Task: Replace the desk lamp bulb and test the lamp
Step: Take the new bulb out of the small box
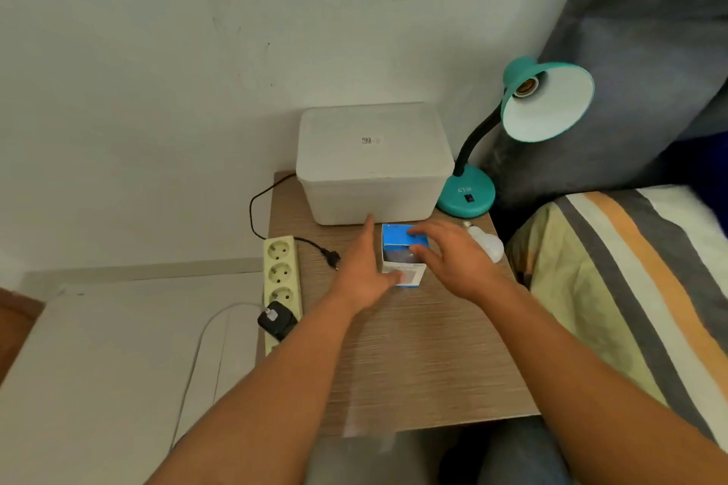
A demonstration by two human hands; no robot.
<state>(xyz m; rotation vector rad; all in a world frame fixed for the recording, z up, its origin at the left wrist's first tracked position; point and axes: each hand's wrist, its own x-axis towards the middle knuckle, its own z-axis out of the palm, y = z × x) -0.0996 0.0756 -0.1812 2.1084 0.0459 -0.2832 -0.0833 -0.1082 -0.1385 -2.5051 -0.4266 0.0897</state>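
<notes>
A teal desk lamp [468,195] stands at the table's back right, its shade [551,106] tilted toward me with a bare socket [526,87] inside. A white bulb [490,244] lies on the wooden table [413,358] just right of a blue bulb box [398,244]. My left hand [364,272] is at the box's left side with the thumb touching its lower edge, fingers spread. From the right, my right hand [453,260] reaches over the box, fingertips on its top flap. The lamp's black plug [333,259] lies loose on the table.
A white lidded box [370,165] fills the back of the table. A cream power strip [280,276] hangs along the left edge with a black charger [277,321] plugged in. A striped bed [630,287] and a grey pillow [630,51] lie to the right.
</notes>
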